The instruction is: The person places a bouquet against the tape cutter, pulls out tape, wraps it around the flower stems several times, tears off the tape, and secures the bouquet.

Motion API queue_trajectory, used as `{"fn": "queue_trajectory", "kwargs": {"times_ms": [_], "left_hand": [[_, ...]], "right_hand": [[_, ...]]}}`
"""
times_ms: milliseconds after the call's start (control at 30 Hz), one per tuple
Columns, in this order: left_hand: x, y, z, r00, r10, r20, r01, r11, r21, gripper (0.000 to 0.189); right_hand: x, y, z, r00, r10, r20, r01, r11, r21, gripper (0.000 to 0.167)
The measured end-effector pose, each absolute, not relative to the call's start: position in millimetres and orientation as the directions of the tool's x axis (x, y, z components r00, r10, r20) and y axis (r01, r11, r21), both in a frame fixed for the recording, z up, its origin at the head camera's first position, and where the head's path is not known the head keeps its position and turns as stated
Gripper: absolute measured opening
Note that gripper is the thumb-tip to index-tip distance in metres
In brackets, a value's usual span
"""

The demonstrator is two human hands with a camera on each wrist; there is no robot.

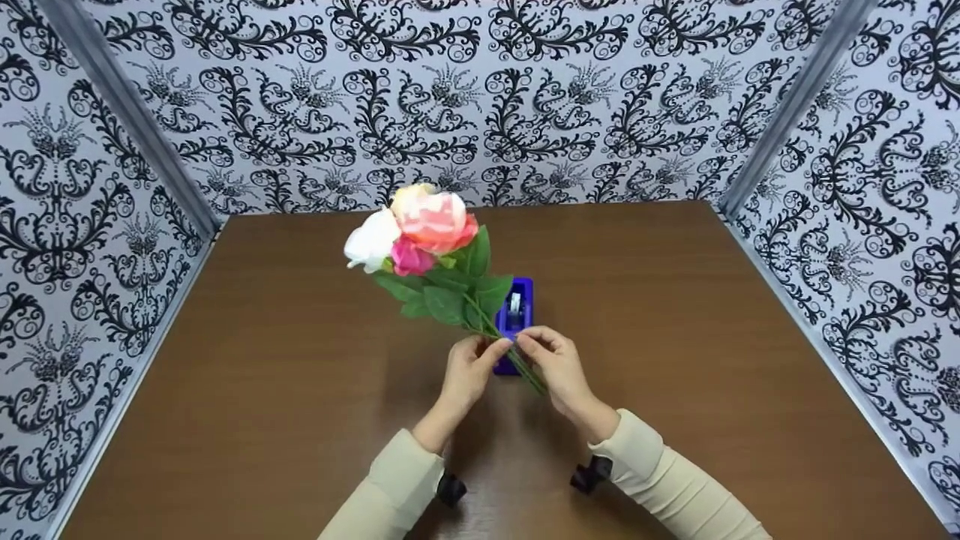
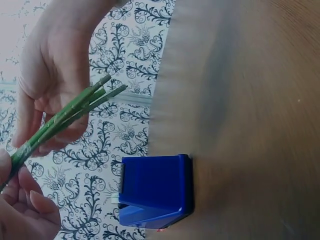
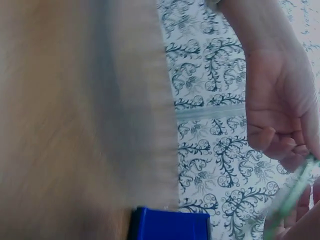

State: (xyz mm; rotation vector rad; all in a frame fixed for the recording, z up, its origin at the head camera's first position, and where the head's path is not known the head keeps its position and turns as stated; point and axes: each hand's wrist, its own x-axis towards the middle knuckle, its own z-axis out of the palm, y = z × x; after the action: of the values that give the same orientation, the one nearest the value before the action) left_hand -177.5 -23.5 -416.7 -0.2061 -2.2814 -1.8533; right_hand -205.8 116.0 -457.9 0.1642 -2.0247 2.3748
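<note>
Both hands hold a bunch of artificial flowers (image 1: 433, 221), with white, pink and peach heads, tilted up to the left over the table. My left hand (image 1: 468, 367) pinches the green stems (image 2: 65, 117) below the leaves. Close beside it, my right hand (image 1: 559, 367) has its thumb and fingertips pinched at the stems, whose cut ends stick out past it. A clear shine, like tape, shows on the stems near the fingertips in the left wrist view. Behind the hands stands a blue tape dispenser (image 1: 523, 300), partly hidden by the stems and fingers.
The brown wooden table (image 1: 262, 360) carries the dispenser near its middle. Black-and-white patterned walls (image 1: 420, 97) with grey metal corner strips enclose the back and sides. A dark wrist device (image 1: 592, 474) hangs under each cream sleeve.
</note>
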Motion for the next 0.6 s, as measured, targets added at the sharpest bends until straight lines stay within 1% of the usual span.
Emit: {"fn": "queue_trajectory", "kwargs": {"times_ms": [33, 100, 200, 267, 367, 500, 600], "left_hand": [[-177, -24, -416, -0.969, 0.000, 0.247, 0.242, 0.203, 0.949, 0.019], [-177, -25, -417, -0.969, 0.040, 0.243, 0.247, 0.165, 0.955, 0.017], [-179, -27, -422, -0.965, 0.079, 0.251, 0.258, 0.107, 0.960, 0.020], [-182, -29, -426, -0.964, 0.101, 0.247, 0.254, 0.069, 0.965, 0.023], [-189, -31, -436, -0.962, 0.134, 0.239, 0.243, 0.013, 0.970, 0.026], [-199, -33, -452, -0.963, 0.195, 0.184, 0.176, -0.060, 0.983, 0.022], [-204, -35, -460, -0.959, 0.235, 0.161, 0.154, -0.047, 0.987, 0.023]], "right_hand": [[-206, 116, -459, -0.994, -0.061, 0.095, -0.082, -0.186, -0.979, 0.015], [-207, 115, -460, -0.991, -0.084, 0.099, -0.077, -0.241, -0.968, 0.018], [-205, 114, -462, -0.985, -0.135, 0.105, -0.063, -0.286, -0.956, 0.015], [-204, 113, -463, -0.982, -0.169, 0.085, -0.030, -0.304, -0.952, 0.014], [-202, 112, -463, -0.977, -0.206, 0.058, 0.008, -0.305, -0.952, 0.014], [-200, 112, -463, -0.965, -0.263, -0.001, 0.083, -0.302, -0.950, 0.015], [-199, 113, -464, -0.946, -0.320, -0.058, 0.155, -0.287, -0.945, 0.014]]}}
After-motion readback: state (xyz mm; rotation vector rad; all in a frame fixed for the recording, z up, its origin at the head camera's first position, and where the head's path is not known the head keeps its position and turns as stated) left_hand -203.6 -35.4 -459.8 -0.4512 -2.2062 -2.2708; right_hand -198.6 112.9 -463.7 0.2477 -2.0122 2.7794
